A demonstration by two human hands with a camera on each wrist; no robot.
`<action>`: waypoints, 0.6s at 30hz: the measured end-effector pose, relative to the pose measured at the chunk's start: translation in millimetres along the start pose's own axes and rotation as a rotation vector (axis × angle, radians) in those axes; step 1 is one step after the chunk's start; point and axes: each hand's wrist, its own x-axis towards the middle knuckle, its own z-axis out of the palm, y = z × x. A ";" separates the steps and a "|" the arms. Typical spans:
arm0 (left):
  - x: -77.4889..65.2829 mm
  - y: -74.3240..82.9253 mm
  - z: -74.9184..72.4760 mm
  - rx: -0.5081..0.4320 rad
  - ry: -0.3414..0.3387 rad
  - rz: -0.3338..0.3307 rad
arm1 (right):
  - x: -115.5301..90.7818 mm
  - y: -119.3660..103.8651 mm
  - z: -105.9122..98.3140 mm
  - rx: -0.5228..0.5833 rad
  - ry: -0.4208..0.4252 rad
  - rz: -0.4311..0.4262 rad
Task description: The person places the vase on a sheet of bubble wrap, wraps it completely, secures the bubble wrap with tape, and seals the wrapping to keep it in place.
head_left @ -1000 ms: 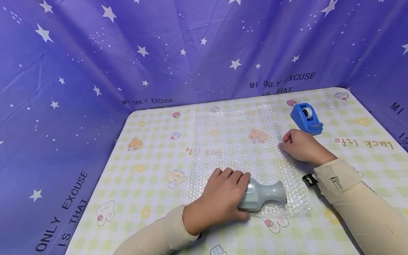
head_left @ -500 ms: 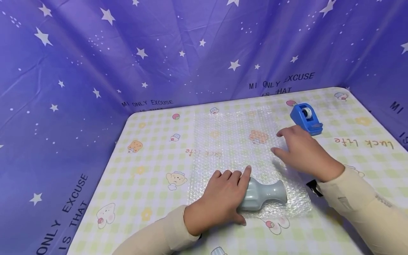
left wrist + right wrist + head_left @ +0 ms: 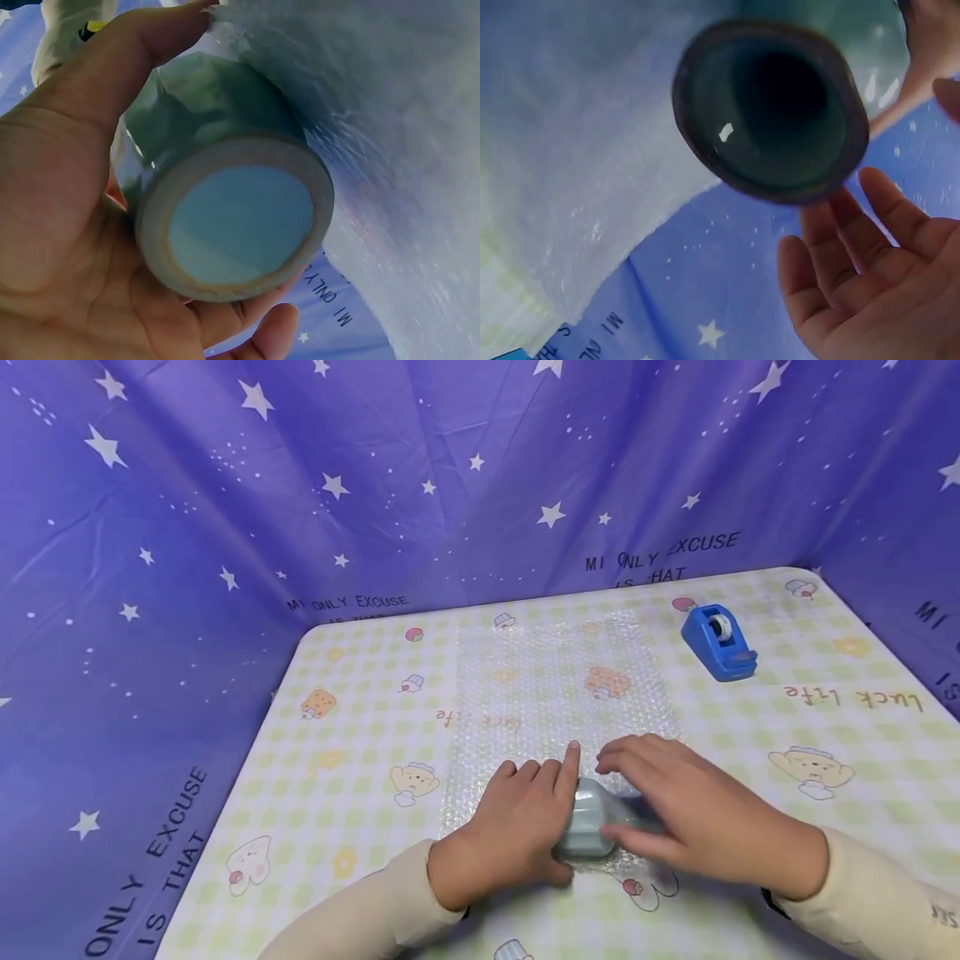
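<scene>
Vase point(image 3: 588, 822) on its side on the near part of the bubble wrap point(image 3: 540, 685), well back from the desk's point(image 3: 300, 827) far edge, base point(image 3: 240, 225) toward the left edge, mouth point(image 3: 772, 112) toward the right edge. Likely trouble: glossy rounded body could roll if the holding hand lets up or the other one bumps the neck; loose sheet could also slip along the desk and carry it; a knock might chip the rim. Left hand point(image 3: 506, 827) grips the base end, thumb on the near side, fingers round the far side, index finger sticking out straight. Right hand point(image 3: 701, 810) is over the neck, thumb and fingers parted about halfway, gripping nothing; whether it touches the neck, cannot tell. Blue tape dispenser point(image 3: 720, 643) sits near the far right corner, well apart from the vase. Purple star-print curtain point(image 3: 420, 435) behind the far edge.
</scene>
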 end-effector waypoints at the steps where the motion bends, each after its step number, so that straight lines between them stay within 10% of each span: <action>1: -0.4 -0.8 0.3 -0.001 0.002 -0.001 | -1.8 -2.7 1.2 -0.008 -0.005 -0.026; 18: 0.6 -9.0 -0.5 -0.043 0.069 -0.006 | -9.2 -16.9 29.9 -0.136 -0.046 -0.130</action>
